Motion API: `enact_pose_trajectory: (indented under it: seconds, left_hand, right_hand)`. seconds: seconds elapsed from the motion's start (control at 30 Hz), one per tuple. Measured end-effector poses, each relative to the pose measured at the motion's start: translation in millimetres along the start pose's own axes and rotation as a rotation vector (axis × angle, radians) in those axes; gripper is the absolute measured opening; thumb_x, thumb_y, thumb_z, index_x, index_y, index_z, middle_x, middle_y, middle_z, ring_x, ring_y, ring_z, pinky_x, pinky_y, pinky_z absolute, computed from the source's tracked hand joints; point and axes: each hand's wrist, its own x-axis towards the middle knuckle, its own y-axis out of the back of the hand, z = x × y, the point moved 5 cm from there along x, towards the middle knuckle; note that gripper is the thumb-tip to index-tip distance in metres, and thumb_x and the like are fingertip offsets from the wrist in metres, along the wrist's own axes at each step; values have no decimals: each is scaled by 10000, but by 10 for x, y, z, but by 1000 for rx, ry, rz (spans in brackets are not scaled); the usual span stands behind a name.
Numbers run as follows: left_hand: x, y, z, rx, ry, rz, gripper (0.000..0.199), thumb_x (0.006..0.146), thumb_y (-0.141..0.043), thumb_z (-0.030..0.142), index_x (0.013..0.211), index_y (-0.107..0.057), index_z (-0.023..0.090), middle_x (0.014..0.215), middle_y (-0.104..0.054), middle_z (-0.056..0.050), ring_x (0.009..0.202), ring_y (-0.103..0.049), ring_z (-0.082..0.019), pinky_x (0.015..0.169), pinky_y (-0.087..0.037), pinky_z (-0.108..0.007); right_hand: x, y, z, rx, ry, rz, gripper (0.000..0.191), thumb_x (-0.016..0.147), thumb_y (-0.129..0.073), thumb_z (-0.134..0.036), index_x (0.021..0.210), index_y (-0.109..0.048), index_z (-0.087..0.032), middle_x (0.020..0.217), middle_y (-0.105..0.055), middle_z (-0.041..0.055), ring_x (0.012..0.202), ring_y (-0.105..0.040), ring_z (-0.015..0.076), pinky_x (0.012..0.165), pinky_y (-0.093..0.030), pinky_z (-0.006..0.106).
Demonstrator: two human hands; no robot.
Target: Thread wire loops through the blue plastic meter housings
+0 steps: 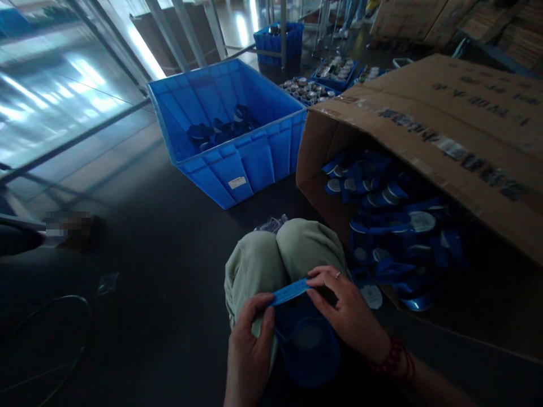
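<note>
A light-blue band [290, 292] is stretched straight across my lap, its left end pinched between the thumb and fingers of my left hand [253, 330]. My right hand [345, 302] grips the other end the same way. Below the band hangs a dark-blue rounded piece [311, 350] with a pale round patch, seemingly joined to it; its exact kind is unclear. Pale green trousers [258, 260] cover my knees beneath. To the right, an open cardboard box [322, 121] on its side contains many similar blue pieces [386, 220] with silvery discs.
A large blue crate [250, 164] ahead holds several dark-blue pieces. Behind it are trays of small round-topped items [307, 90] and another blue crate [278, 45]. Metal rails [85, 150] run along the left. A cable [85, 339] and a clear plastic scrap [107, 284] lie on the floor.
</note>
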Motion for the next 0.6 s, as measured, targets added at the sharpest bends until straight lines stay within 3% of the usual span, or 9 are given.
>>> enact_pose_trajectory:
  seconds: [0.13, 0.23, 0.37, 0.6]
  left_hand:
    - [46, -103, 111, -158, 14, -102, 214, 796, -620, 398, 896, -674, 216, 1039, -675, -63, 976, -630, -241, 868, -494, -351]
    - [102, -107, 256, -248, 30, -146, 203, 779, -657, 394, 857, -667, 207, 945, -679, -38, 858, -638, -189, 731, -511, -265]
    - [100, -92, 321, -288, 105, -212, 201, 797, -658, 407, 879, -650, 223, 771, -654, 19, 644, -574, -120, 552, -446, -203]
    - [-144, -158, -108, -388, 250, -246, 255, 813, -626, 442, 906, -687, 213, 1145, -677, -62, 1072, -605, -241, 889, -479, -321]
  right_hand:
    - [-145, 31, 89, 297, -134, -26, 115, 933, -493, -317, 975, -537, -218, 1249, -599, 85, 1161, -576, 198, 992, -459, 397]
    - [-129, 94, 39, 522, -212, -10, 145, 896, -552, -347, 898, -523, -205, 1163, -639, 88, 1073, -626, 185, 927, -507, 349]
    - [-88, 137, -47, 598, -217, -21, 147, 863, -579, -338, 838, -537, -200, 1001, -662, 51, 922, -644, 157, 816, -526, 298]
    - [-349, -69, 236, 641, -314, -100, 138, 869, -570, -335, 892, -580, -199, 1110, -645, 67, 1048, -616, 188, 910, -477, 342]
